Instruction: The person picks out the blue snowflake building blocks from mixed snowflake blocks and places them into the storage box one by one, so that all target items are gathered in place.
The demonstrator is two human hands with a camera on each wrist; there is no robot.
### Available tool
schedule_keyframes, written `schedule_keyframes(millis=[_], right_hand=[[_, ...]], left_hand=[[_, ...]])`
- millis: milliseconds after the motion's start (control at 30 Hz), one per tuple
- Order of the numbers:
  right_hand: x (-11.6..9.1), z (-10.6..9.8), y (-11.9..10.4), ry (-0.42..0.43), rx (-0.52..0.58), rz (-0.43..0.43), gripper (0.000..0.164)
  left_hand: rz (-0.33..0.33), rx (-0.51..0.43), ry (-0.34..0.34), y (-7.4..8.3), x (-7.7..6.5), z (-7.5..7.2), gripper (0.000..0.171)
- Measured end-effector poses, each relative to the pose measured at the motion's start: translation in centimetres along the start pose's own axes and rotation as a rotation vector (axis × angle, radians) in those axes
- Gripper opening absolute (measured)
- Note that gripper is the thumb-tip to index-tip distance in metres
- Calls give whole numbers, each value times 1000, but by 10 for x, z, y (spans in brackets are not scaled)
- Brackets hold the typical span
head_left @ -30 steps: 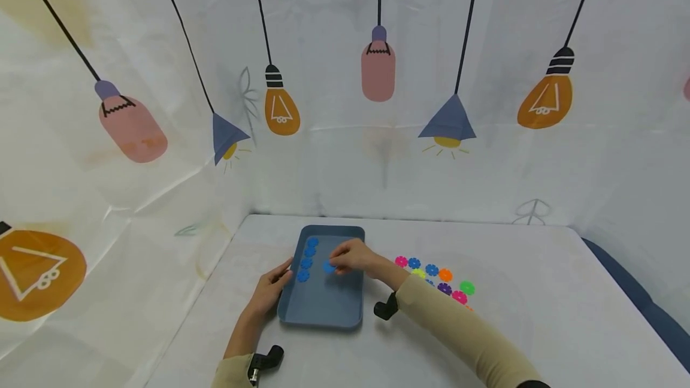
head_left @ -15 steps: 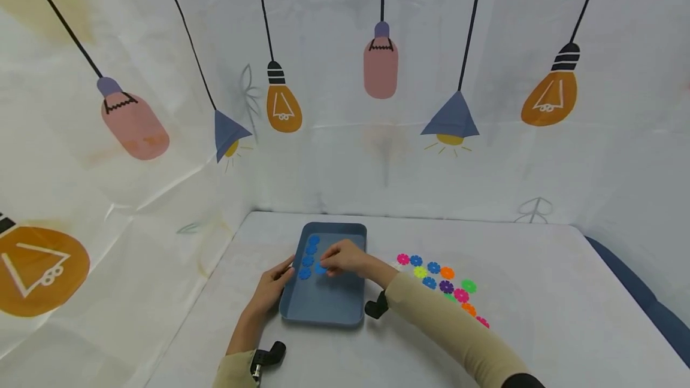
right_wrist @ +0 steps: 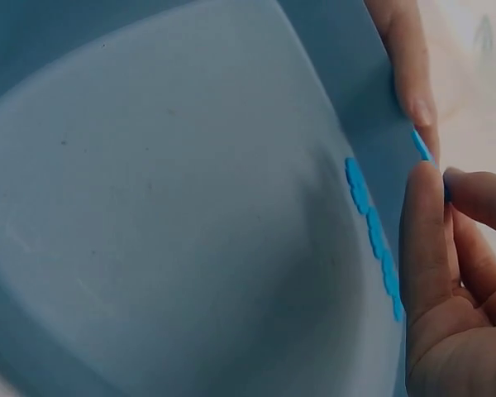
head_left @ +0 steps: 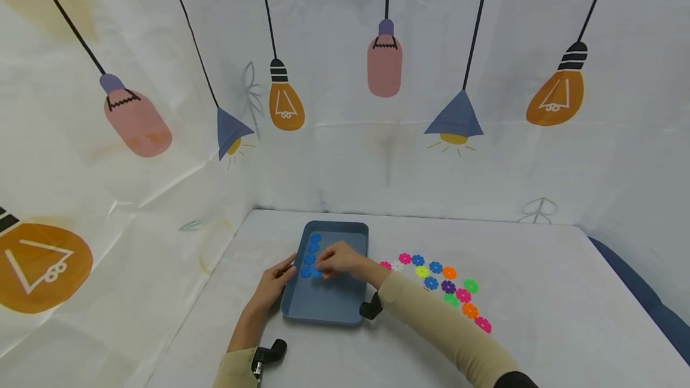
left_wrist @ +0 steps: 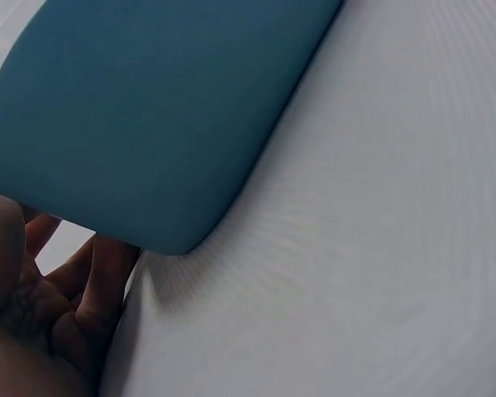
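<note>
A blue-grey tray [head_left: 323,304] lies on the white table. My left hand [head_left: 271,287] grips its left rim; in the left wrist view the fingers [left_wrist: 106,277] reach against the tray's outer side. Inside the tray, along its left side, runs a column of several blue flower-shaped discs [head_left: 309,258]. Over the tray my right hand [head_left: 341,260] pinches another blue flower-shaped disc [right_wrist: 422,147] between thumb and fingers, close beside the nearest disc of the column. Most of the held disc is hidden by the fingertips.
Right of the tray, several flower-shaped discs in pink, blue, yellow, orange, purple, green and white [head_left: 448,287] lie scattered on the table [head_left: 539,304]. A white sheet printed with lamps [head_left: 345,160] hangs behind and to the left. A dark blue chair-like edge [head_left: 625,274] shows at the right.
My right hand has moved left across the tray with the blue disc, up to the column. The left hand stays at the rim. More loose discs show as the right arm shifts.
</note>
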State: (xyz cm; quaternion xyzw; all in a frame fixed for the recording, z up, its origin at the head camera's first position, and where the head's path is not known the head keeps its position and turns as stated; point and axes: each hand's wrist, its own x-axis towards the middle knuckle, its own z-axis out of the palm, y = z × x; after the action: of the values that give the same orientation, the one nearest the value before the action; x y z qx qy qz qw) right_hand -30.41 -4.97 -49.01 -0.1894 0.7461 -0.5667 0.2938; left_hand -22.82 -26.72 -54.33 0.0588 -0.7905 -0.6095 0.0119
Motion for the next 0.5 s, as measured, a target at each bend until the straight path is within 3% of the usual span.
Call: schedule_keyframes(millis=[233,500], right_hand=[[5,8,2,-25,-9,9,13],[14,14,5,-46,-12,24,12]], left_hand=[[17,33,0,4,-1,-1,46],[-66,32,-5,13,-1,-2,46]])
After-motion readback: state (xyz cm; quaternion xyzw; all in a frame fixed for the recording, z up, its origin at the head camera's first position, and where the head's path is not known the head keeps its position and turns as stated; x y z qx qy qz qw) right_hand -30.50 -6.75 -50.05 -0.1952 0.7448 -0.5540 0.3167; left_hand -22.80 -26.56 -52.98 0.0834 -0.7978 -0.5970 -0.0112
